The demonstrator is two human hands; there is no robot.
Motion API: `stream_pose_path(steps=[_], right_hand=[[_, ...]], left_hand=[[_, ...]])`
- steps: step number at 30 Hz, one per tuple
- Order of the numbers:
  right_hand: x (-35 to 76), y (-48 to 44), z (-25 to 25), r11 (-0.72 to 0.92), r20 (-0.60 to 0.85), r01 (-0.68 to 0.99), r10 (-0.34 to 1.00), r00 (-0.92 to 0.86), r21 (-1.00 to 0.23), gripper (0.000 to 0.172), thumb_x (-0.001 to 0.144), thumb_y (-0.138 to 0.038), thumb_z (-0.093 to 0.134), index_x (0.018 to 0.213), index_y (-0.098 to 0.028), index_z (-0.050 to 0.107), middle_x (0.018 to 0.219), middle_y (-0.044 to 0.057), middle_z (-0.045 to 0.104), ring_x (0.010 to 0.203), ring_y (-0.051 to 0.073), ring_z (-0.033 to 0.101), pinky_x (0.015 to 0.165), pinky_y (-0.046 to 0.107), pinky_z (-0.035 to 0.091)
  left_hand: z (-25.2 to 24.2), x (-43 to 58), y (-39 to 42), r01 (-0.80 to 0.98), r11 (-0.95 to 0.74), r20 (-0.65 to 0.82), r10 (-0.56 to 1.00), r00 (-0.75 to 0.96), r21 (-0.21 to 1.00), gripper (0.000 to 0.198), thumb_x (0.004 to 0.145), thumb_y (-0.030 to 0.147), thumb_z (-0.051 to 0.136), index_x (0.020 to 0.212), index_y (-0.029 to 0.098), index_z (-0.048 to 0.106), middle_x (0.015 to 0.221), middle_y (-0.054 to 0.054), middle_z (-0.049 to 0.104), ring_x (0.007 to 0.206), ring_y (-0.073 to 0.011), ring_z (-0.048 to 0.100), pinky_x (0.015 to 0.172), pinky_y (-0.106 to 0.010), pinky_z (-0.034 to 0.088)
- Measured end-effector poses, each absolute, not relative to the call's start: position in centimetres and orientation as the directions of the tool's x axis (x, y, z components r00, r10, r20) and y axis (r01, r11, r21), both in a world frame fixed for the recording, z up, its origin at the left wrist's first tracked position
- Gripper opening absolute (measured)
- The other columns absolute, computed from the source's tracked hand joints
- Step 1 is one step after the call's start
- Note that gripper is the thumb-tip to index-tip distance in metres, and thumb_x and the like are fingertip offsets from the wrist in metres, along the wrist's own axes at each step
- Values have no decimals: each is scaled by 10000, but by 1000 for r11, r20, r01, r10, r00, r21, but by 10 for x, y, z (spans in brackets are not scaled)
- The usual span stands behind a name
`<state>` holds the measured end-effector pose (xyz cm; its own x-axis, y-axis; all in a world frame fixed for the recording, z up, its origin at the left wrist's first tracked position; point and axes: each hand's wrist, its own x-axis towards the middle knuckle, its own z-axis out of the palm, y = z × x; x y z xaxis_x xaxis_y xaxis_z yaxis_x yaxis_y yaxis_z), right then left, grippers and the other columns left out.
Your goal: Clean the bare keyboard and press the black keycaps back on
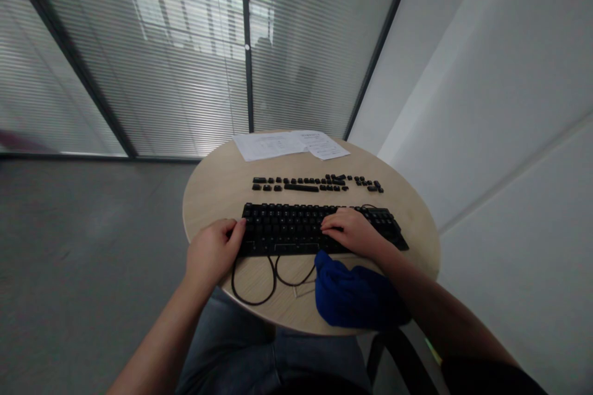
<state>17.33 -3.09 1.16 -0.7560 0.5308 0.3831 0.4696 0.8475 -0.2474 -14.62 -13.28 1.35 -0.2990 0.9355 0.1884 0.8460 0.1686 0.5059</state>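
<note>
A black keyboard [282,228] lies across the round table, and its bottom row shows bare stretches without keycaps. My left hand [210,250] grips the keyboard's left end, thumb on top and fingers curled at the side. Over the right-centre keys rests my right hand [349,229], palm down, with thumb and fingertips drawn together on the keys. Whether a small piece sits between those fingertips is hidden. Behind the keyboard, loose black keycaps [301,187] are lined up in two rows, a long space bar among them.
A blue cloth [352,296] lies bunched at the front right, under my right forearm. The black cable [254,303] loops in front of the keyboard, near a thin pale stick [295,291]. Printed papers [269,145] lie at the far edge of the table [204,182].
</note>
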Motion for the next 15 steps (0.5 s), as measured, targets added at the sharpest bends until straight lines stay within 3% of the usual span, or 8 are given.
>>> stream_pose_path(steps=[6, 12, 15], right_hand=[[173, -33, 15, 843, 406, 494, 537, -740, -213, 70, 905, -207, 739, 891, -209, 807, 1031, 87, 776, 965, 238, 689, 902, 421, 516], [180, -29, 14, 786, 341, 564, 618, -708, -253, 101, 893, -316, 759, 896, -251, 836, 1450, 131, 603, 1380, 344, 516, 1126, 575, 420], [182, -27, 11, 752, 289, 590, 659, -695, -294, 105, 886, -341, 764, 893, -270, 841, 1508, 112, 566, 1484, 371, 405, 1167, 622, 369]], left_hand=[[15, -146, -133, 842, 188, 169, 936, -310, 505, 503, 963, 544, 353, 662, 225, 598, 738, -61, 674, 718, -207, 583, 620, -292, 299], [11, -146, -132, 848, 171, 193, 933, -303, 502, 492, 964, 537, 362, 657, 223, 584, 737, -59, 661, 713, -201, 565, 626, -296, 295], [12, -146, -132, 853, 173, 191, 935, -300, 493, 494, 966, 539, 358, 652, 224, 573, 733, -59, 655, 710, -202, 559, 622, -296, 290]])
